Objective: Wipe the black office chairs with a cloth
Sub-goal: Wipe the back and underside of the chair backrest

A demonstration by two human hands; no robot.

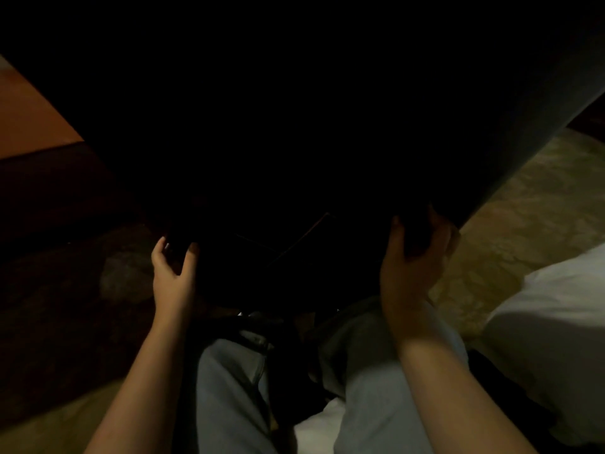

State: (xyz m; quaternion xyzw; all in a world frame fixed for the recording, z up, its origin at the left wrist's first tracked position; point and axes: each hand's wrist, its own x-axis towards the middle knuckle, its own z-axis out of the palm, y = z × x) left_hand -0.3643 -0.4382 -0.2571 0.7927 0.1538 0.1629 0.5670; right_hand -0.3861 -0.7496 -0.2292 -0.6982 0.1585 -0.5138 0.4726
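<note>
A large black office chair (294,126) fills the upper and middle frame, very dark, with little detail showing. My left hand (172,267) grips its lower left edge, thumb and fingers curled round a dark part. My right hand (414,257) grips the lower right edge, fingers wrapped over the black rim. A white cloth (314,430) lies low between my legs at the bottom. The chair's underside is lost in shadow.
My legs in light jeans (229,388) stretch below the chair. Patterned beige carpet (523,208) shows at the right. A white cushion or bedding (556,339) lies at the right edge. An orange-brown wooden surface (26,119) sits at the left.
</note>
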